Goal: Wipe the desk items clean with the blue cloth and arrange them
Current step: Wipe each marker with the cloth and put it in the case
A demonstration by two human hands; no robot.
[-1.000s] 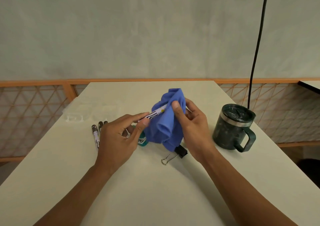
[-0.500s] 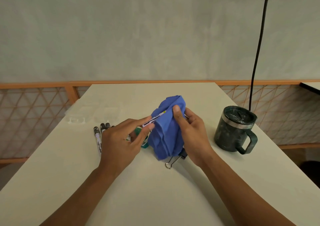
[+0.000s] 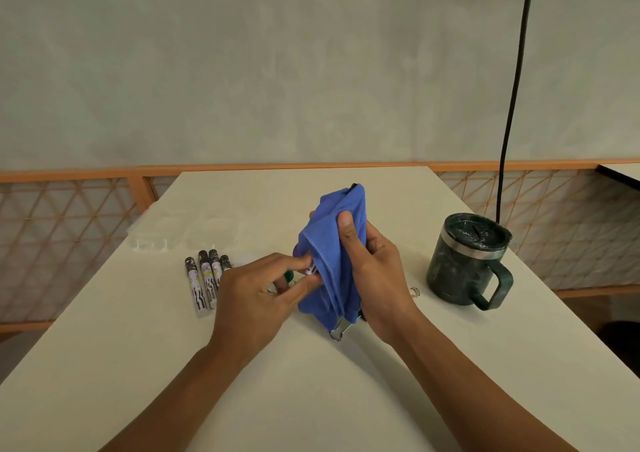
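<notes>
Wiping step, centre frame: my right hand [image 3: 374, 271] grips the blue cloth [image 3: 332, 243] round a marker [image 3: 311, 270]; my left hand [image 3: 256, 292] pinches its exposed end. Next, likely: lay it beside the marker row [image 3: 204, 281], left of centre.

Mostly covered by cloth and hands

The blue cloth [image 3: 337, 264] hides nearly all of the marker [image 3: 311, 270]; only its white end shows at the fingers [image 3: 294, 261] of the left hand [image 3: 256, 295]. A binder clip [image 3: 337, 331] lies partly under the cloth. A green thing [image 3: 289, 274] behind the left hand cannot be identified. The print on the four markers [image 3: 204, 281] is too small to read.
</notes>
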